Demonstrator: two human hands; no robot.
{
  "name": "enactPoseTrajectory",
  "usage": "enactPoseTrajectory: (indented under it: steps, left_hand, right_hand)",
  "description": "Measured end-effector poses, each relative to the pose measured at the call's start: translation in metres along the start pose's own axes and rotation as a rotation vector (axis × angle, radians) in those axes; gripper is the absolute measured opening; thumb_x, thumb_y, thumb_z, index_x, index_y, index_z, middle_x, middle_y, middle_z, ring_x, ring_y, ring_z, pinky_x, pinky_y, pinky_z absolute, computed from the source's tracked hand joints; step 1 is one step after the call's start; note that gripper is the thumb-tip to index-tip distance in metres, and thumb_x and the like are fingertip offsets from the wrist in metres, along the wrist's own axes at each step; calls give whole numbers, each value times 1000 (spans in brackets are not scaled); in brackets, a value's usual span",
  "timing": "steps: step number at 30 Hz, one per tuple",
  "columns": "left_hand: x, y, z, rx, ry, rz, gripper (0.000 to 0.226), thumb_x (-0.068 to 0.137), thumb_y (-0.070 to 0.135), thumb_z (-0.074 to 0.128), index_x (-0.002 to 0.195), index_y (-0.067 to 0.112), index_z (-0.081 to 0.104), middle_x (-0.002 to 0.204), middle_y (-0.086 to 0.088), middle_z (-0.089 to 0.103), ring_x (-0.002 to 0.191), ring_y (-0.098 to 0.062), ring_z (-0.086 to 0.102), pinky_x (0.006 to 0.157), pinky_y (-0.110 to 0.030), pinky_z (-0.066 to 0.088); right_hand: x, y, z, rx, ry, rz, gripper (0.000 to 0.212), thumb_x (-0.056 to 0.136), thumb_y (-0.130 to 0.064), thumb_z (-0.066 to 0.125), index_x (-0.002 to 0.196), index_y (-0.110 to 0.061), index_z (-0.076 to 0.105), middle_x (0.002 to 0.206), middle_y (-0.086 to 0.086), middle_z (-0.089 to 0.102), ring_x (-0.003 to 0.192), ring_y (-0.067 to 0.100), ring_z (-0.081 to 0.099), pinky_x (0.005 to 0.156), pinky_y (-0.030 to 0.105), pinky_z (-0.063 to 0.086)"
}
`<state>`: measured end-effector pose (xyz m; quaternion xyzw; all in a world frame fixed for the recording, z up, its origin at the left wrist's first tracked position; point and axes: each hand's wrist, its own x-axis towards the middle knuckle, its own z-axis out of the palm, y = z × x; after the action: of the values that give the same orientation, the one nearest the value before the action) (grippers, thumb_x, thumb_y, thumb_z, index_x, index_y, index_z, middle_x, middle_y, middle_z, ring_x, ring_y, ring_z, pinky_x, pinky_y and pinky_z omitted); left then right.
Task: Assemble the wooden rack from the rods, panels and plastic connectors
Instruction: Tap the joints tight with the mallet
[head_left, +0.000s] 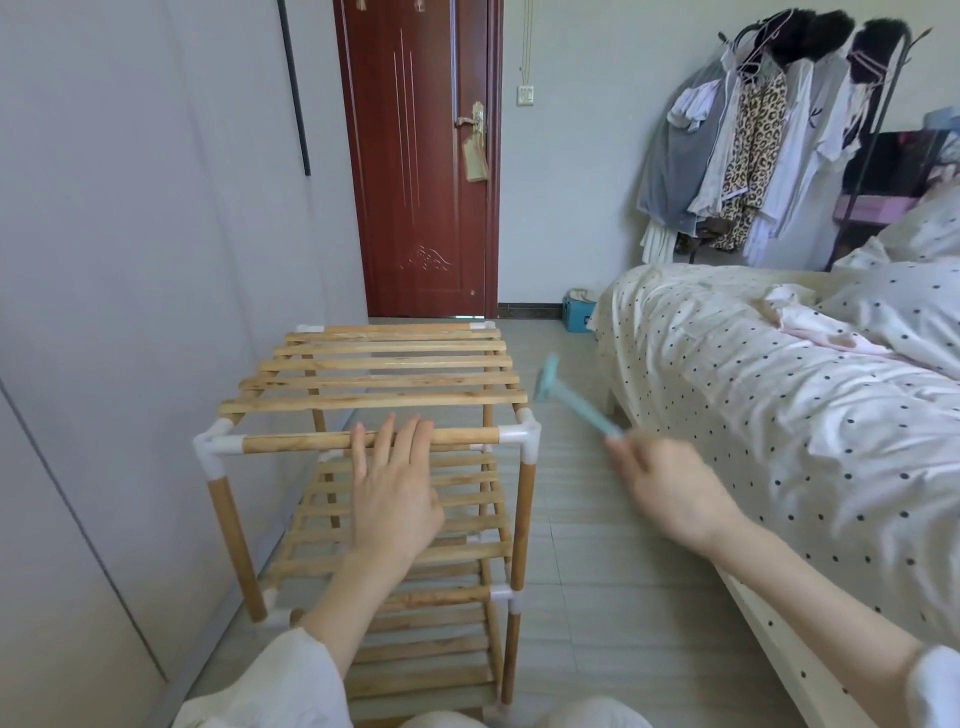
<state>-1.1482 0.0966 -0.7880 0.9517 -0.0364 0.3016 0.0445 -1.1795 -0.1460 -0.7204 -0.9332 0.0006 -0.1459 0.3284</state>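
The wooden rack (374, 400) stands on the floor against the left wall, with slatted shelves and white plastic corner connectors (522, 434). My left hand (392, 483) lies flat, fingers straight, on the front top rod (311, 442). My right hand (670, 486) grips the handle of a small light-blue plastic hammer (569, 400), blurred, its head in the air just right of the rack's front right corner. Lower slatted panels (415, 551) show under my left arm.
A bed (779, 415) with polka-dot bedding fills the right side, close to the rack. A red-brown door (421, 156) is shut behind. Clothes hang on a stand (753, 140) at the back right. A blue box (576, 312) sits by the bed's foot.
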Motion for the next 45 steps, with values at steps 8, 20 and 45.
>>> enactPoseTrajectory:
  steps: [8,20,45]
  left_hand:
    - [-1,0,0,3,-3,-5,73,73,11,64,140,12,38,145,-5,40,142,-27,22,116,-51,-4]
    - [0,3,-1,-5,-12,-20,73,71,10,65,139,11,38,145,-6,39,142,-28,21,115,-51,-7]
    - [55,-39,-58,-460,-317,-138,43,98,34,38,139,20,37,147,-9,32,137,-27,29,112,-43,25]
  right_hand:
    - [-5,0,7,-16,-170,25,36,101,-38,28,69,-21,34,74,4,51,74,29,48,66,34,36]
    - [1,-17,-8,227,223,-152,32,100,-31,30,79,-10,43,66,10,52,69,37,53,66,42,42]
    - [16,-9,10,105,-46,-90,36,100,-31,35,73,-15,53,63,-4,50,63,16,48,58,30,36]
